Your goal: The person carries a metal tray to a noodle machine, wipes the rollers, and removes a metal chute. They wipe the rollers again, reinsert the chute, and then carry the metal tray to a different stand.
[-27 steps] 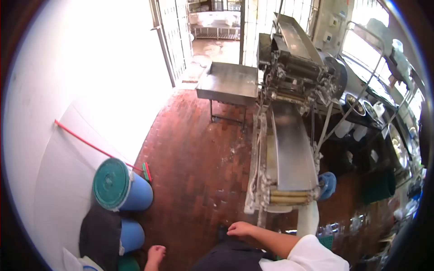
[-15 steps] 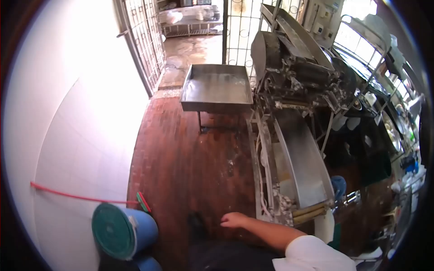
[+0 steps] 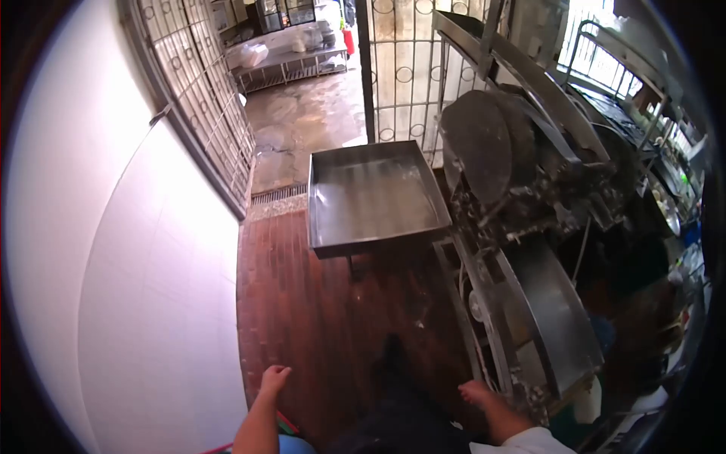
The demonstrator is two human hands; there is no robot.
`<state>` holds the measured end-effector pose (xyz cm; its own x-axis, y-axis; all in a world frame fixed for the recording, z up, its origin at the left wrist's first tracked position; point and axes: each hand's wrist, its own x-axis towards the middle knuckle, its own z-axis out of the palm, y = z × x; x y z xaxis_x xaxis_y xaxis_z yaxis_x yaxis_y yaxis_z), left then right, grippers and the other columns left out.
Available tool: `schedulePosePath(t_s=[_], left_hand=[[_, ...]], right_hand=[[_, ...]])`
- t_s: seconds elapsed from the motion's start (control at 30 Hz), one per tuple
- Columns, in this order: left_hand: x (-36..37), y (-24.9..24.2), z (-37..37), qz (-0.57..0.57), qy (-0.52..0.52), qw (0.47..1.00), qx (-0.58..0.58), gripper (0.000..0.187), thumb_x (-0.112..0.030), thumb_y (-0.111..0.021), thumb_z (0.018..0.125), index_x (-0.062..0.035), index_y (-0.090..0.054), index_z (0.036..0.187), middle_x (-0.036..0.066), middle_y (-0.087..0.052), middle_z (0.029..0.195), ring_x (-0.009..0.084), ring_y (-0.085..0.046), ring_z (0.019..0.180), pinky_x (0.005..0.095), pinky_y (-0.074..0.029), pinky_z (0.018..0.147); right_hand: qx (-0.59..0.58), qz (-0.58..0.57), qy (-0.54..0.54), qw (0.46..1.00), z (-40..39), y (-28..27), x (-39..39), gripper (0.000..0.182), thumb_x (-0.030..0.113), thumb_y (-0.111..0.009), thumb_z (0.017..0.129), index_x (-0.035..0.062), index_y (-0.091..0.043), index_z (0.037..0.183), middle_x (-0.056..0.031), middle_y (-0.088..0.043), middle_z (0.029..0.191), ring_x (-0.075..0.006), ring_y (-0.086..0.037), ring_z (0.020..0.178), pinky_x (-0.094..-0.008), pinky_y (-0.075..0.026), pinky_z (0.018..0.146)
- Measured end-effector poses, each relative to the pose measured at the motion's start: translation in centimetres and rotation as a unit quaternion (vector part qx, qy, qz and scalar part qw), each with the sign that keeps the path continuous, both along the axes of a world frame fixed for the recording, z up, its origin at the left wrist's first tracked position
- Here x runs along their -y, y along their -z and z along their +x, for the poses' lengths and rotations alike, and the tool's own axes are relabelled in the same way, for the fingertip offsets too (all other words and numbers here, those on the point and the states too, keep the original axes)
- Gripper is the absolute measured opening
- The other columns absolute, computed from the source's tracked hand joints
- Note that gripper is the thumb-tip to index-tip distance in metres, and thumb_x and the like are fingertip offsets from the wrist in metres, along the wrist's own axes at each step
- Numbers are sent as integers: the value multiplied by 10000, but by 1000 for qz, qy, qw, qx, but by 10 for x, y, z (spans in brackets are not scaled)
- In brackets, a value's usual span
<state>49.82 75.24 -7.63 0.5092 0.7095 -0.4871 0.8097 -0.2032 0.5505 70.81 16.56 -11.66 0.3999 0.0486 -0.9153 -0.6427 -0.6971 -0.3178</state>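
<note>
My left hand (image 3: 275,377) hangs over the red-brown tiled floor at lower left, near the white wall. Its fingers are loosely curled, and nothing shows in them. On the other side, my right hand (image 3: 475,393) is lowered with curled fingers, slightly blurred and holding nothing visible. It is nearest to the long metal chute (image 3: 556,318) of the machine, apart from it. Ahead of both hands stands a shallow square metal tray table (image 3: 382,247), its basin bare apart from some wet shine. Neither hand touches it.
A large, grimy roller machine (image 3: 522,159) stands on the right. Beyond the table, an open barred gate (image 3: 200,91) leads to a wet concrete floor and a metal bench (image 3: 291,62). The white wall (image 3: 159,287) runs along the left. Blue containers sit low beside my left arm.
My view has moved forward, so the tray table and machine look larger and closer. My left hand has come into view. The green-lidded blue barrel has mostly slipped out below.
</note>
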Motion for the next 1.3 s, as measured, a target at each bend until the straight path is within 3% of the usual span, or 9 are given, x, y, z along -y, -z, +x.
schedulePosePath(t_s=[0.17, 0.23, 0.3, 0.43, 0.63, 0.73, 0.83, 1.07, 1.3], left_hand=[[5, -36, 160, -49, 214, 975, -30, 457, -408, -685, 796, -24, -671, 1045, 151, -681, 1004, 274, -644, 972, 361, -486, 867], [-6, -44, 197, -99, 265, 958, -48, 456, -408, -683, 799, -25, -670, 1044, 151, -681, 1003, 275, -642, 977, 359, -485, 872], [-28, -60, 246, -124, 294, 948, -20, 428, -400, -672, 809, -33, -676, 1030, 156, -682, 986, 265, -645, 960, 356, -483, 866], [-108, -90, 386, -68, 250, 963, 77, 378, -380, -652, 826, -44, -683, 996, 146, -687, 943, 237, -653, 905, 340, -488, 822], [-242, -105, 679, 50, 275, 930, 238, 467, -433, -615, 850, -27, -624, 1081, 158, -671, 942, 267, -647, 879, 354, -493, 784], [-277, -73, 814, 132, 336, 909, 207, 590, -478, -588, 854, -19, -531, 1220, 205, -607, 1108, 338, -589, 1016, 393, -467, 870], [-293, -41, 907, 193, 398, 895, 58, 784, -555, -597, 806, -14, -406, 1340, 222, -500, 1284, 366, -491, 1182, 425, -410, 980], [-300, 42, 1023, 211, 467, 857, -57, 792, -549, -590, 814, -40, -367, 1378, 176, -433, 1383, 324, -413, 1281, 446, -374, 1020], [-321, 86, 1034, 262, 610, 746, 49, 259, -297, -542, 886, -48, -586, 937, 199, -616, 978, 380, -598, 936, 465, -481, 806]], right_hand=[[182, 315, -24, 931, 29, 39, -58, 290, 313, -671, 817, 50, -691, 937, -75, -673, 880, -196, -642, 713, -355, -521, 619], [-19, -52, -320, 946, 113, 68, -97, 275, 317, -650, 813, 79, -715, 934, -124, -662, 809, -215, -631, 712, -366, -499, 655], [90, -20, -310, 946, 196, 41, -166, 297, 365, -638, 825, 79, -712, 858, -84, -653, 749, -186, -601, 617, -357, -491, 577], [176, 140, 41, 974, 336, -40, -289, 339, 326, -713, 791, 32, -670, 953, -74, -681, 830, -165, -624, 712, -318, -511, 661], [406, 4, 132, 904, 394, -6, -412, 398, 318, -735, 784, -3, -640, 999, -87, -662, 825, -156, -618, 700, -300, -512, 652], [73, -42, 348, 934, 363, 39, -448, 476, 465, -700, 782, 28, -585, 935, -62, -564, 677, -163, -556, 543, -300, -450, 420], [28, -6, 460, 888, 344, 37, -502, 367, 408, -659, 838, 61, -601, 939, -44, -590, 742, -141, -583, 627, -277, -481, 479], [47, -50, 599, 798, 340, 46, -550, 290, 317, -652, 863, 49, -618, 968, -54, -613, 800, -162, -605, 678, -287, -506, 561], [172, -151, 659, 716, 354, 101, -562, 355, 144, -695, 758, -9, -614, 1068, -120, -651, 941, -223, -629, 852, -378, -489, 735]])
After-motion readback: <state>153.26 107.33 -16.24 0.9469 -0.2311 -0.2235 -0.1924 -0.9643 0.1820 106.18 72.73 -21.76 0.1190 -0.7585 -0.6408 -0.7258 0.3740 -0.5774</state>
